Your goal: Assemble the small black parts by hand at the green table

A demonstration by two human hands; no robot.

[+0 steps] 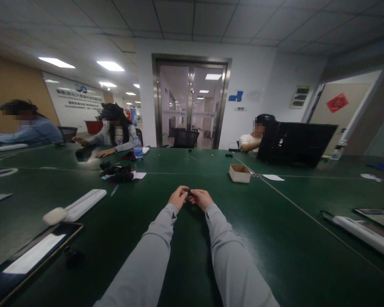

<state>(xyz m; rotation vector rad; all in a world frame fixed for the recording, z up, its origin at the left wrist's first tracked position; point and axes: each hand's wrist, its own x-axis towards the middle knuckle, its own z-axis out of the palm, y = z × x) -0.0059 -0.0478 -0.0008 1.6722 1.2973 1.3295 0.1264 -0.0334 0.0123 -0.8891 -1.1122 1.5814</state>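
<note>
In the head view my left hand (178, 197) and my right hand (202, 198) meet just above the green table (185, 247). A small black object (189, 192) is pinched between the fingertips of both hands. Its kind is too small to tell, and the fingers cover much of it. Grey sleeves reach down both of my arms. Beyond my right hand, an open cardboard box (240, 176) stands on the table.
To the left lie a white power strip (88, 204), a tablet-like device (35, 256) and a black item (73, 256). Black gear (117, 171) and a water bottle (138, 149) stand farther back. A large monitor (296, 144) is at the right. Several people sit across the table.
</note>
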